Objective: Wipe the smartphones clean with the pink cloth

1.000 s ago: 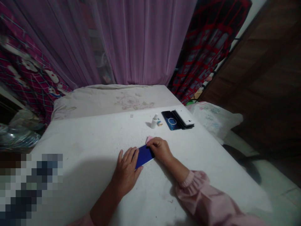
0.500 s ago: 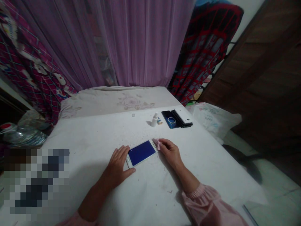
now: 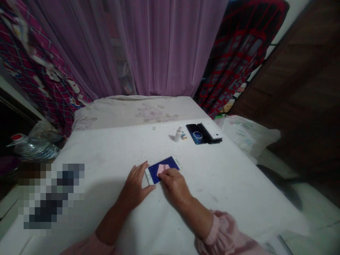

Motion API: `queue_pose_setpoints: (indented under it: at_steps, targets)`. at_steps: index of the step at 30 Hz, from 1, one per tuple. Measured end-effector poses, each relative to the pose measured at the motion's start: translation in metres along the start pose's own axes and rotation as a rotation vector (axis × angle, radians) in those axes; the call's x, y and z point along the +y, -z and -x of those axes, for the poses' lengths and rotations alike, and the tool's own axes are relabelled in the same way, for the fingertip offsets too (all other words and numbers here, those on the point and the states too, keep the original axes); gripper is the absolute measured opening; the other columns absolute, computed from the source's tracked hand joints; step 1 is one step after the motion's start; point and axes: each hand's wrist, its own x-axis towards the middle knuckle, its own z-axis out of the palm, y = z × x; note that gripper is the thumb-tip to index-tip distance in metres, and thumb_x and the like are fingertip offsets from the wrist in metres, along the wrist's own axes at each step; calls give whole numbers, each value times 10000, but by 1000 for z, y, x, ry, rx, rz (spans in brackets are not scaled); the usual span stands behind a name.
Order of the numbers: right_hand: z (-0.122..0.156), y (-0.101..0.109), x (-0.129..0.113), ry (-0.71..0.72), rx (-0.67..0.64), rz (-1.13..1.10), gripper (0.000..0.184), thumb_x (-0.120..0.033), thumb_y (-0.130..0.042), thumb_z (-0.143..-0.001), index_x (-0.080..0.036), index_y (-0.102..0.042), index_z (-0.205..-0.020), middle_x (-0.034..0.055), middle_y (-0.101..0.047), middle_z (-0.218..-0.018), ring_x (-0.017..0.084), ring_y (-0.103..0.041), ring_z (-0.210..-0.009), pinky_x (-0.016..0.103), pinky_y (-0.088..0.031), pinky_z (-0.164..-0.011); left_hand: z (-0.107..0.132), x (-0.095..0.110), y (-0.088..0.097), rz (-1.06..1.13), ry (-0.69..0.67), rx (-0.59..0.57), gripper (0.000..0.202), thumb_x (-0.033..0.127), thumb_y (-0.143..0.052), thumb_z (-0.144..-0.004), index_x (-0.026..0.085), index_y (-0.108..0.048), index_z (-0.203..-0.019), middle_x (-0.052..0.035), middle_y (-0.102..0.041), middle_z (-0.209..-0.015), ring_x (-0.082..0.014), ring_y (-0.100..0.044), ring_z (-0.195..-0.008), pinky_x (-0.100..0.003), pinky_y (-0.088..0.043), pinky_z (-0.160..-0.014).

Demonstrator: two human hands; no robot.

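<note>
A white smartphone point(image 3: 162, 170) with a glowing blue screen lies flat on the white tabletop point(image 3: 225, 177). My left hand point(image 3: 135, 186) holds its near end, with the fingers and thumb against the phone's edges. My right hand point(image 3: 174, 184) presses a pink cloth point(image 3: 162, 170) onto the screen, and its fingers hide part of the cloth. Farther back stand a small white bottle point(image 3: 179, 134) and a tiny blue-and-yellow item point(image 3: 184, 136). Beside them lies a dark phone with a ring on its back point(image 3: 197, 135), partly under a white phone point(image 3: 211, 130).
A pale flowered cushion point(image 3: 138, 113) lies along the far edge, with purple curtains point(image 3: 164, 46) behind it. A white plastic bag point(image 3: 247, 136) sits past the right edge. A clear plastic bottle point(image 3: 35, 148) lies at the left, near a pixelated patch point(image 3: 50, 194).
My right hand has moved from the phone's far end onto its screen, carrying the pink cloth. The phone has turned slightly. My left hand stays at its near end.
</note>
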Motion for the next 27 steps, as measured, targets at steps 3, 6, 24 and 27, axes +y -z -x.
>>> queue_pose_setpoints:
  at_steps: [3,6,24,27]
  targets:
    - [-5,-7,-25,68,-37,9,156,-156,-610,-888,-221,-752,-898,59,-680,-789,208,-605,-734,315,-515,-644,0,1,1,21,0,15,820,355,-646,-845,174,-197,-1506,-173,-618,-1312,-317,-576,-1234,-581,-375,-1087]
    - [-1,-1,-16,91,-8,-2,160,-174,-603,-906,-226,-752,-934,42,-688,-804,194,-610,-747,305,-507,-655,-1,1,2,22,-3,8,848,350,-659,-839,176,-173,-1512,-175,-616,-1315,-322,-575,-1235,-585,-377,-1083]
    - [-53,-11,38,-217,-114,238,219,-143,-562,-879,-188,-768,-818,72,-655,-795,203,-562,-793,301,-417,-712,-3,1,3,29,24,-41,946,288,-682,-796,203,-92,-1531,-156,-605,-1337,-333,-553,-1255,-610,-357,-1088]
    - [-59,-21,12,-111,-256,195,179,-182,-588,-893,-207,-765,-911,71,-679,-888,212,-574,-874,308,-425,-781,-2,0,-1,8,5,-23,950,278,-686,-794,184,-93,-1529,-172,-594,-1345,-342,-550,-1257,-608,-373,-1081]
